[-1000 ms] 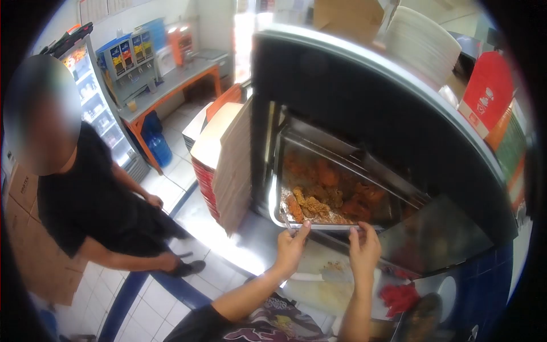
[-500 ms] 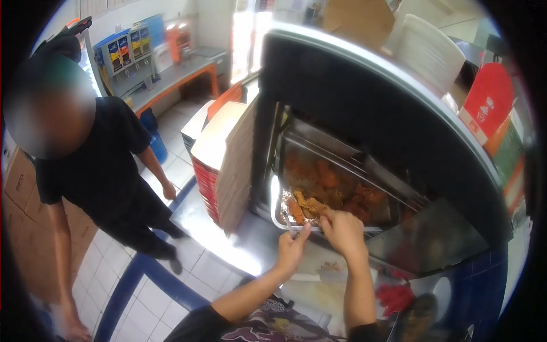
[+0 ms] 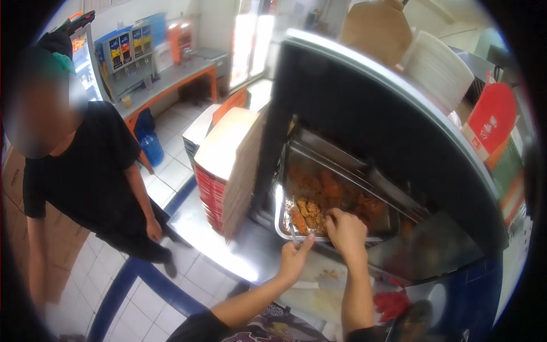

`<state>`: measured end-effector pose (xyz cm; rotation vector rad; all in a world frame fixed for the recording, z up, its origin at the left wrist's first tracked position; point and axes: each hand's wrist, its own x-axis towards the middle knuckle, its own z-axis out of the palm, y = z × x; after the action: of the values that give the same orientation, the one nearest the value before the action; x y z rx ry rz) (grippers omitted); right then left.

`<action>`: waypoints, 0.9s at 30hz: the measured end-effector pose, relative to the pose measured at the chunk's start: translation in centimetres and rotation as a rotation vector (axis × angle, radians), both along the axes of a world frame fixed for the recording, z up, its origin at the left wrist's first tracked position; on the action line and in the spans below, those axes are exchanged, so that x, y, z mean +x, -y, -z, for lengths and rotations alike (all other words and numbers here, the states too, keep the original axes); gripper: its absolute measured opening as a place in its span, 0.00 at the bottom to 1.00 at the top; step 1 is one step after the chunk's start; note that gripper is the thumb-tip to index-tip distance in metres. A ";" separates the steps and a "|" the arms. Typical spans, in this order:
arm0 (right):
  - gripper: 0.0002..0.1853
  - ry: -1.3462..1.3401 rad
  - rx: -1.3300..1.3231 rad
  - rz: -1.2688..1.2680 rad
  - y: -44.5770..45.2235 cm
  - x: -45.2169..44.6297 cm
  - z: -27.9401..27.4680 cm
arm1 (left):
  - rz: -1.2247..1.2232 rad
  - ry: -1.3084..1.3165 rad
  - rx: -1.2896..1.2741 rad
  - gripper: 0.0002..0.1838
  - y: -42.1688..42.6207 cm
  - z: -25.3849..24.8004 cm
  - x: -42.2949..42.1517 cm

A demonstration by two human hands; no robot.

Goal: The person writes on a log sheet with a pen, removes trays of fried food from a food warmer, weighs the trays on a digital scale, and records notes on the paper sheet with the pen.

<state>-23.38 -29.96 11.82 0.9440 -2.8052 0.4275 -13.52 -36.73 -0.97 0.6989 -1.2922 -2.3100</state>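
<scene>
Fried pieces (image 3: pixel 308 212) are set left of the nearer right hand (image 3: pixel 347 231), grasp unclear; utensil (image 3: pixel 293 232) held by the left hand (image 3: pixel 296 262).

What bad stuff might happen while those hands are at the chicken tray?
The right hand is bare and right at the fried chicken, so fingers might get burned if the food is hot; the picture can't show heat. The left hand grips a slim metal tool by the tray, and it might slip. The tall stack of boxes nearby could topple if bumped.
</scene>
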 end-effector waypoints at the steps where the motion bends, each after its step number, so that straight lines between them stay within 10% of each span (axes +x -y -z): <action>1: 0.12 0.018 0.003 -0.042 0.6 -0.1 -0.2 | 0.004 -0.001 -0.006 0.29 0.1 0.2 -0.1; 27: 0.12 -0.014 0.108 0.120 -0.7 0.2 0.1 | 0.032 -0.013 -0.008 0.30 0.3 -0.4 0.3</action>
<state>-23.19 -29.24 11.73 0.7892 -2.8779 0.2549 -13.19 -37.01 -0.58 0.6646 -1.3149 -2.3294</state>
